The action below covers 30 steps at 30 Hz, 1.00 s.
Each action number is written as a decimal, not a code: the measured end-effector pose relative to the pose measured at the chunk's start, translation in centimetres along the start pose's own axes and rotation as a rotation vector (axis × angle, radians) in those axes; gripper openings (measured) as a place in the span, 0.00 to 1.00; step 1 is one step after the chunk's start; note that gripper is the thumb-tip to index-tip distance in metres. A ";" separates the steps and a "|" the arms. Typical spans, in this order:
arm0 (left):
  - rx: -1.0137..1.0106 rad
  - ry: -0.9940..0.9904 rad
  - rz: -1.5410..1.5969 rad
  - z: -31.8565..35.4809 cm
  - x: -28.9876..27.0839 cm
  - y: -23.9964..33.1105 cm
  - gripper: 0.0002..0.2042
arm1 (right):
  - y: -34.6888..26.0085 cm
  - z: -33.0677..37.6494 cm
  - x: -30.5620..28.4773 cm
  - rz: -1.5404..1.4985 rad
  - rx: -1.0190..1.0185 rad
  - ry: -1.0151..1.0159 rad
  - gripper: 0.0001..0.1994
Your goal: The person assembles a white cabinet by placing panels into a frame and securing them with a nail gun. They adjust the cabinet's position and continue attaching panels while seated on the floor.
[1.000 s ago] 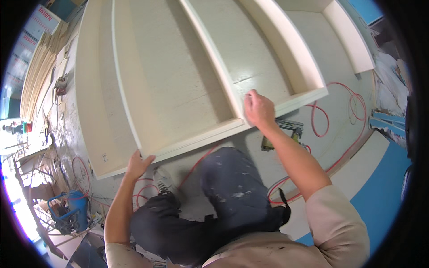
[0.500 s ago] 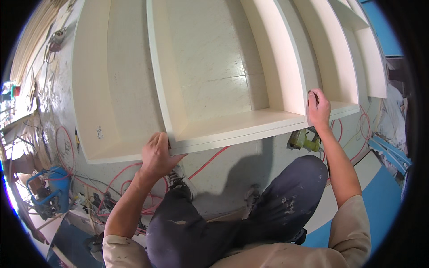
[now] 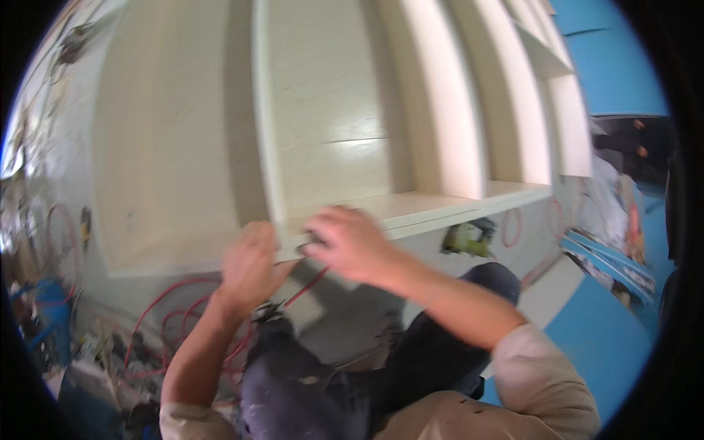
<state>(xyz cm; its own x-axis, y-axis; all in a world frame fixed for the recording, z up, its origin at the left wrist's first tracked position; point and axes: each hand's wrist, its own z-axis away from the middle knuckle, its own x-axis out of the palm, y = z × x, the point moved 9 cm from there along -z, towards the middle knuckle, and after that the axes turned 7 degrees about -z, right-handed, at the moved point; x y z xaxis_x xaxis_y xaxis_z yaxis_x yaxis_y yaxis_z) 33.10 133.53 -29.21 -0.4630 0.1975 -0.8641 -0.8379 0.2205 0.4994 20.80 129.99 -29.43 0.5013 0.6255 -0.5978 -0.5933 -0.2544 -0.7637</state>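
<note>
From my station I log the cream shelf frame [image 3: 447,110] lying on the floor [image 3: 422,251], its front board [image 3: 429,220] turned toward the wearer's knees, which presumably puts that edge within easy reach of both arms. The left hand [image 3: 249,264] is grasping the frame at the near edge, just left of where a long divider [image 3: 265,147] meets the front board: fingers folded over the top, thumb lying along the front. I read this as a steadying hold, placed close to the joint so that the two boards shift less there. The right hand [image 3: 348,238] is just right of the same divider, fingers curled around a small dark item [image 3: 311,238]; blur keeps me from identifying it. Having both hands near one joint suggests to me that attention is on that spot. A green power tool [image 3: 468,238] rests on the floor close beyond the front board, probably parked there to be handy yet off the work. A red hose [image 3: 304,289] runs across the floor below the hands.
</note>
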 end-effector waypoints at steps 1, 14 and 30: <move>0.029 0.033 0.034 0.1 0.0 0.3 0.21 | -0.1 -0.2 0.8 0.076 -0.025 0.071 0.14; -0.074 0.061 -0.023 -0.5 0.7 0.7 0.22 | -0.1 3.2 -4.1 0.075 -0.106 0.201 0.13; -0.038 0.003 0.030 0.2 -0.2 -0.1 0.17 | 45.3 38.7 -7.9 0.524 0.851 0.209 0.23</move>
<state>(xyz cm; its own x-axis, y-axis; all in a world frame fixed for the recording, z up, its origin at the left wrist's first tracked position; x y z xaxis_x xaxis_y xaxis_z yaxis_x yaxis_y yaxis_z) 33.28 133.63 -29.10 -0.4894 0.2003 -0.8487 -0.8337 0.1780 0.5228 -34.43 142.10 -49.87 0.1018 0.4244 -0.8997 -0.9797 0.2000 -0.0165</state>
